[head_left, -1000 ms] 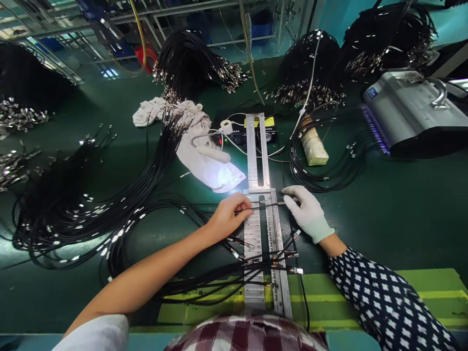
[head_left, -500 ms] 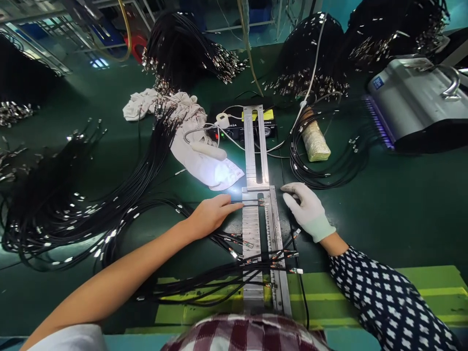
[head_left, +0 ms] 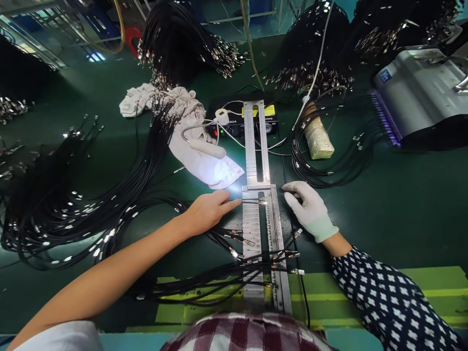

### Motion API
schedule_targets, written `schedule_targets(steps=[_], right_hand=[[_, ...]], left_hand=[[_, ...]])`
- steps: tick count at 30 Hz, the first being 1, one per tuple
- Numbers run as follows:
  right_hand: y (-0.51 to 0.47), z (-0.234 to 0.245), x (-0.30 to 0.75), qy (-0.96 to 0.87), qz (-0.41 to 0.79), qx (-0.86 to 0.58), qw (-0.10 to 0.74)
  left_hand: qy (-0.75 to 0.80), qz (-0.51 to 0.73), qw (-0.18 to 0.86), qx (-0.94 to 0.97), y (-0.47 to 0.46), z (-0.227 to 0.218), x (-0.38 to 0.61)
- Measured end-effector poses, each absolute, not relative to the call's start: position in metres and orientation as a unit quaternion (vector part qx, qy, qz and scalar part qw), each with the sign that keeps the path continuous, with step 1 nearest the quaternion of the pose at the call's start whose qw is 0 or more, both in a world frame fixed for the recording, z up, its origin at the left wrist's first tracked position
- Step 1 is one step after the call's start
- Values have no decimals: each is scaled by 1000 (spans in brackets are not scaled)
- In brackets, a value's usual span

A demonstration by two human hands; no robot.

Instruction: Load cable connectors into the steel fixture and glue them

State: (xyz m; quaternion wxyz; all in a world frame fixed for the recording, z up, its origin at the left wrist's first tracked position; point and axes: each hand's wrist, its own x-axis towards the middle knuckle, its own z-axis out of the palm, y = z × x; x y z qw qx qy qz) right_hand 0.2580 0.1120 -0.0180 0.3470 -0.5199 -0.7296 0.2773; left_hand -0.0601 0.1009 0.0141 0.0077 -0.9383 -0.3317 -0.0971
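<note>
My left hand (head_left: 207, 210), bare, is closed around thin black cables (head_left: 252, 200). Their stripped, wired ends lie across the upper part of a slotted metal fixture (head_left: 251, 219). To the right of the fixture, my right hand (head_left: 307, 208) wears a white glove. Its index finger and thumb point at the fixture's edge with a small gap between them, and nothing shows in them. Below both hands, several more black cables (head_left: 204, 282) lie over the fixture, with small connectors at their ends.
A lit white lamp (head_left: 208, 148) shines on a white cloth (head_left: 223, 170). Behind the fixture is a black control box (head_left: 234, 130). A wrapped block (head_left: 319, 139) lies by a cable coil (head_left: 302, 170). At right stands a grey machine (head_left: 420, 97); cable bundles (head_left: 190, 39) fill the back and left.
The whole view has shifted slightly. Both hands keep nearly the same place and pose, and the cables stay across the fixture.
</note>
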Motion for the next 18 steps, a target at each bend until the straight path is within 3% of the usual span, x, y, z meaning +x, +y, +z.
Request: schedule_targets(steps=[18], right_hand=[[112,-15,257,-737,268,-515,345]], left_hand=[[-342,-120,-101,-927,103,6,-55]])
